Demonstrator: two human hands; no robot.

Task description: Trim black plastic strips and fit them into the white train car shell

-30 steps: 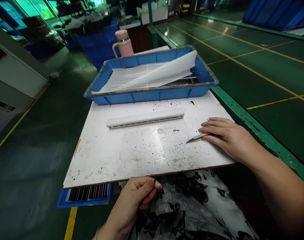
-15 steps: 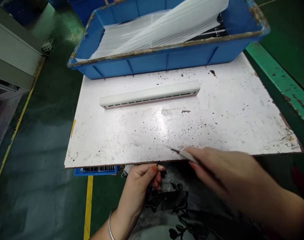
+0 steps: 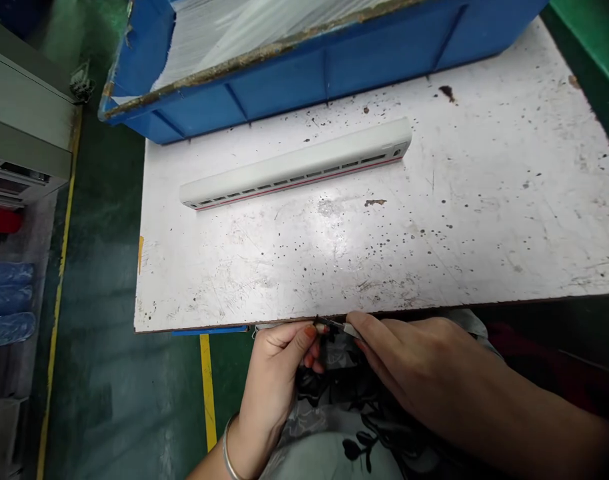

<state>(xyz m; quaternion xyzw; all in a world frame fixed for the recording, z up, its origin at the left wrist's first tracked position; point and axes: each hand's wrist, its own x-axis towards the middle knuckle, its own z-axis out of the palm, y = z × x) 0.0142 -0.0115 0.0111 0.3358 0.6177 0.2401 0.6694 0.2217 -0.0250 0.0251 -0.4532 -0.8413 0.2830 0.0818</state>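
Note:
My left hand (image 3: 279, 363) is at the table's front edge, its thumb and index finger pinched on a small dark piece (image 3: 330, 335) whose kind I cannot make out. A pale band with a touch of red shows by the index fingertip. My right hand (image 3: 424, 357) is closed round a slim tool with a pale handle (image 3: 352, 330) and a thin dark tip. That tip meets or nearly meets the dark piece. Beyond both hands, a long white train-carriage-shaped shell (image 3: 294, 163) lies on the tabletop, with a row of dark slots and a red stripe.
The worn white table (image 3: 224, 267) carries a blue plastic bin (image 3: 284, 93) at its far side, holding stacked white sheets (image 3: 244, 33). Under the front edge, part of a blue tray (image 3: 209, 331) shows. A green beam (image 3: 591, 40) stands at the right, a pale cabinet (image 3: 24, 87) at the left.
My right hand has moved left and down, bringing the tool's tip to the piece in my left hand. The camera view has come nearer the table; the white shell still lies there.

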